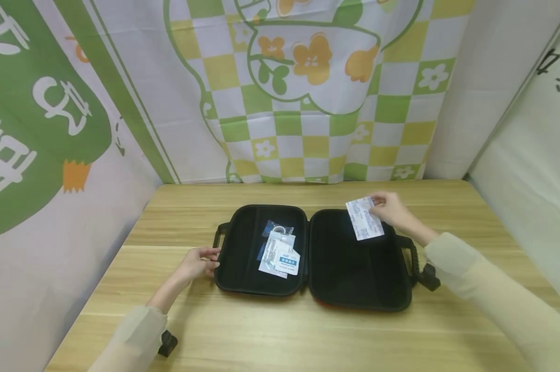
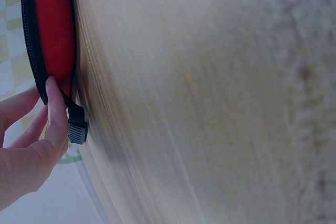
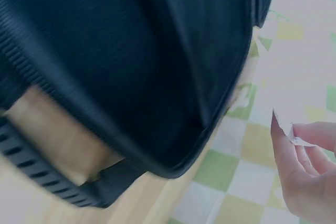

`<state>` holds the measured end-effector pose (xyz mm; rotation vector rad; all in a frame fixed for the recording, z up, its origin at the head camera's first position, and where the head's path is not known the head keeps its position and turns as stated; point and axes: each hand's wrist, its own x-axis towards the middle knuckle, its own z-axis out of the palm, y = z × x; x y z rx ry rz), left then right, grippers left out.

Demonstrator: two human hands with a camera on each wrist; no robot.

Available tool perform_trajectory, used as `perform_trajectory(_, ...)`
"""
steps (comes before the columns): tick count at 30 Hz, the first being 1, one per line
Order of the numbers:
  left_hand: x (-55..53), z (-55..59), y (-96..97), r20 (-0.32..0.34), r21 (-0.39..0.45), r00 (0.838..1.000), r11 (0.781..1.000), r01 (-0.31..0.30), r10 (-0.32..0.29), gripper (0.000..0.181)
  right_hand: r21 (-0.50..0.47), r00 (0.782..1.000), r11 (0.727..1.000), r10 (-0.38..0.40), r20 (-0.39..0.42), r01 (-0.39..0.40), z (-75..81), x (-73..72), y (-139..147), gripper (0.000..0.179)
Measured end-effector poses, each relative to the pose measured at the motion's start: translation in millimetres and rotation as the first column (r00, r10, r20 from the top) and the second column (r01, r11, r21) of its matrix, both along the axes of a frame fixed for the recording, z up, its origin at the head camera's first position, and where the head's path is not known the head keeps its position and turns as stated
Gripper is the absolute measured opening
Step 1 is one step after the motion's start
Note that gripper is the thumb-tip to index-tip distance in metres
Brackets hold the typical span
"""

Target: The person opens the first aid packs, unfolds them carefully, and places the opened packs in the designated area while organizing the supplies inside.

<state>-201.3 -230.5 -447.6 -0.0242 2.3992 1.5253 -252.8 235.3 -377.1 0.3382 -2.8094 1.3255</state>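
Note:
A black-lined zip case [image 1: 340, 281] lies unfolded on the table, its two halves side by side. At the left half's outer edge, my left hand [image 1: 193, 264] pinches the rim near the handle. In the left wrist view, the thumb lies against the red outer shell [image 2: 53, 30]. My right hand [image 1: 391, 211] holds a white printed packet [image 1: 364, 221] by its upper right edge, over the far part of the right half. Inside the left half lie several white and blue packets [image 1: 287, 261] and a small roll in clear wrap [image 1: 278, 229].
The case's right handle [image 1: 414, 258] sticks out below my right forearm. The wooden table [image 1: 261, 336] extends around the case. A patterned cloth [image 1: 303, 144] hangs along the table's far edge, with printed sheets on both sides.

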Motion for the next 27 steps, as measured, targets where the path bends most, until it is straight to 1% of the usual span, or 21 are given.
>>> perform_trajectory(7, 1.3, 1.6, 0.8, 0.006, -0.013, 1.0, 1.0, -0.006, 0.007, 0.042, 0.055, 0.992, 0.997, -0.063, 0.107, 0.058, -8.7, 5.1, 22, 0.041)
perform_trajectory(13, 1.5, 1.3, 1.1, 0.004, -0.003, 1.0, 1.0, -0.012, 0.012, 0.041, 0.088, 0.988, 0.993, -0.088, 0.127, 0.078, -15.3, 5.9, 32, 0.042)
perform_trajectory(17, 0.9, 0.6, 0.9, 0.003, 0.008, 1.0, 1.0, -0.015, 0.015, 0.042, 0.086, 0.986, 0.993, -0.094, 0.14, 0.083, -22.9, 5.1, 36, 0.04)
perform_trajectory(20, 0.1, -0.1, 0.5, -0.001, 0.011, 1.0, 1.0, -0.013, 0.013, 0.042, 0.068, 0.982, 0.994, -0.096, 0.165, 0.086, -29.1, 4.0, 38, 0.038)
perform_trajectory(27, 0.5, -0.5, 0.3, -0.009, 0.012, 1.0, 1.0, -0.003, 0.003, 0.041, 0.015, 0.97, 0.995, -0.104, 0.221, 0.103, -39.5, 3.7, 38, 0.041)
